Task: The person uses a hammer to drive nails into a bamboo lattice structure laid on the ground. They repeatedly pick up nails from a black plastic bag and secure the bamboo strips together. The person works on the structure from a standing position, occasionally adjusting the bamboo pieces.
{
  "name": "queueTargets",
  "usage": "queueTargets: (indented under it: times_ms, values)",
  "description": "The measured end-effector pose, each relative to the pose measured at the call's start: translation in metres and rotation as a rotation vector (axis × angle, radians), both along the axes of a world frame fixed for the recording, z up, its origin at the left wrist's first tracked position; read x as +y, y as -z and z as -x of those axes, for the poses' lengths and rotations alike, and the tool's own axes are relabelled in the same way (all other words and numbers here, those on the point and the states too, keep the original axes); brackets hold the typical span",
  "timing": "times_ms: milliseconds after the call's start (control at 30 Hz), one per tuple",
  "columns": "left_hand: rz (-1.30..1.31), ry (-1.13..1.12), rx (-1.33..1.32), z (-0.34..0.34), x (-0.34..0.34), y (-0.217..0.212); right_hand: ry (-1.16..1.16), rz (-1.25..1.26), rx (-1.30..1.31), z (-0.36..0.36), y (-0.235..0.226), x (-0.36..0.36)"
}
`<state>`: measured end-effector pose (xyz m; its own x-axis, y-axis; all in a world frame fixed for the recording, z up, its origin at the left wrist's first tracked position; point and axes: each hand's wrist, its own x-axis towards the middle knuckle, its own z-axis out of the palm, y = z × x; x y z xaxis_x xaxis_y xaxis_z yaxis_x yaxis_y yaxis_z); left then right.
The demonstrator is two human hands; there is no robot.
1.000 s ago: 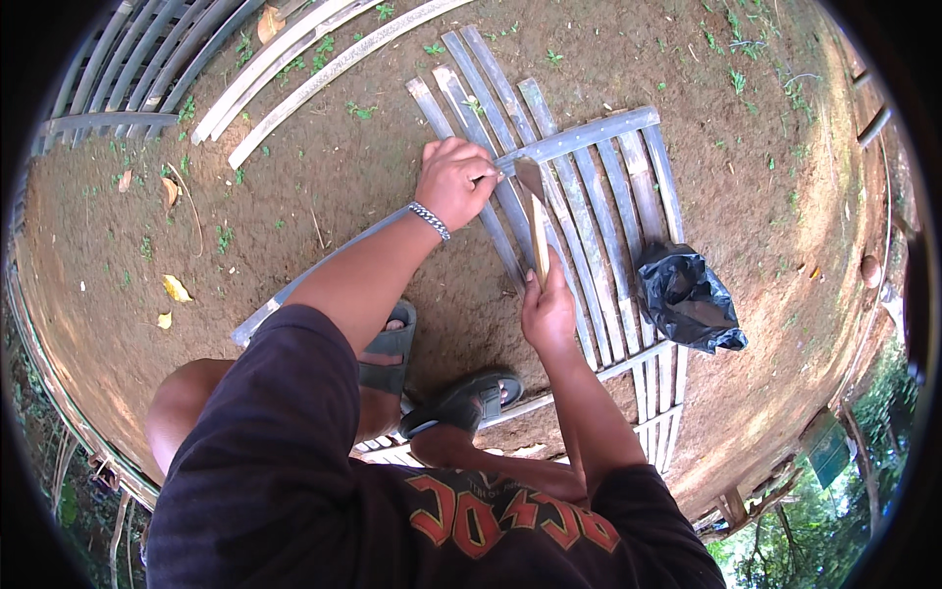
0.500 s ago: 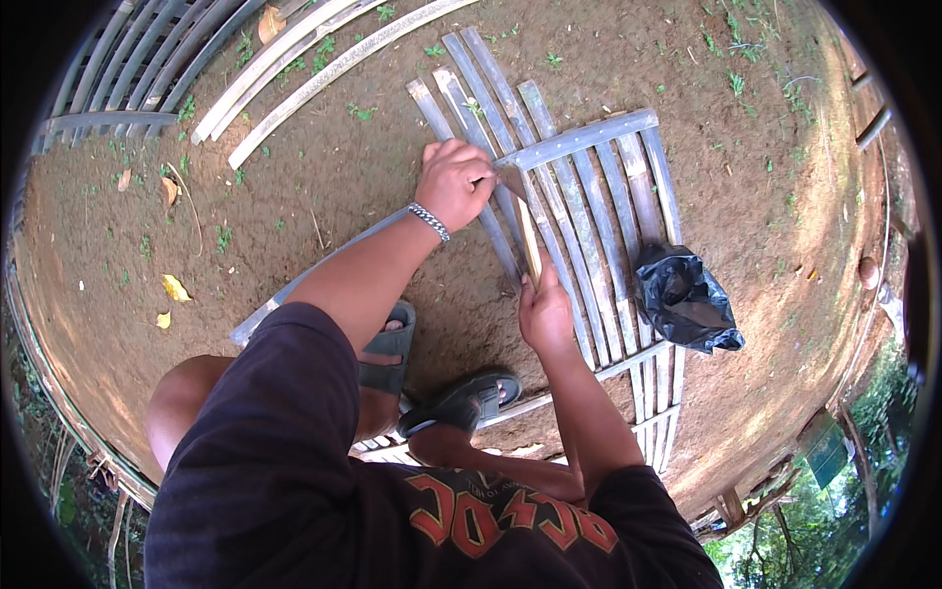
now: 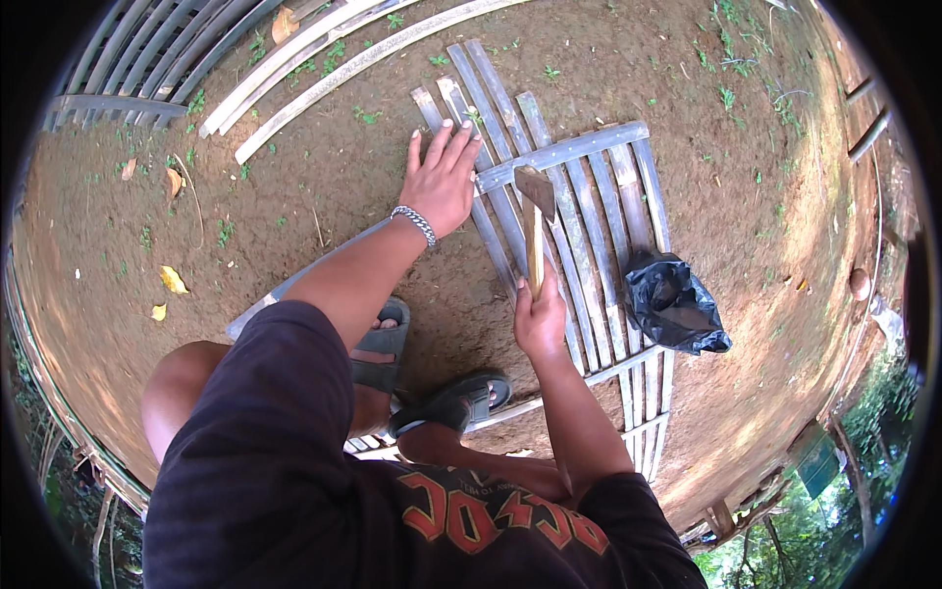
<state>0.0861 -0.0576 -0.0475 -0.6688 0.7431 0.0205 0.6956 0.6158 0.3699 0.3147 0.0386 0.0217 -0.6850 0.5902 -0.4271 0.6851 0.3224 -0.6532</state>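
Note:
My left hand (image 3: 443, 187) lies with its fingers stretched out over the ends of the bamboo slats (image 3: 479, 90), at the left end of a grey crosspiece (image 3: 599, 142). My right hand (image 3: 542, 316) is wrapped round the wooden handle of a hatchet (image 3: 533, 231). The hatchet's rusty, wedge-shaped head points away from me, above the slats just below the crosspiece. Small nail heads show along the crosspiece, which runs over the slats of a panel lying on the ground. Whether the left fingers press on the wood is hard to tell.
A black plastic bag (image 3: 675, 302) sits at the panel's right edge. Loose long strips (image 3: 324, 90) lie on the bare soil at the far left, near another slatted panel (image 3: 147, 74). My sandalled feet (image 3: 451, 404) are close to the near crosspiece (image 3: 623, 365).
My left hand has opened from a closed grip at the crosspiece's left end, and its fingers now stretch forward. The hatchet's head now shows its broad side, with the right hand still on the handle.

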Motion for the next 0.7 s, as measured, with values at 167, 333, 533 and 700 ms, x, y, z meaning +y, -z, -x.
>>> queueTargets:
  times_ms: [167, 333, 533, 700]
  values:
    - [0.058, 0.070, -0.033, 0.004, -0.005, 0.004, -0.093, -0.095, 0.058, 0.008, 0.000, 0.000]
    - [0.087, 0.072, -0.038, 0.002, 0.000, 0.002, -0.179, -0.075, 0.083, 0.001, 0.014, 0.008]
    - [0.106, 0.068, -0.027, 0.002, -0.002, 0.002, -0.153, -0.205, 0.241, -0.010, 0.010, 0.013]
    - [0.129, 0.069, -0.028, 0.002, 0.001, 0.000, -0.293, -0.196, -0.021, 0.003, 0.008, 0.017]
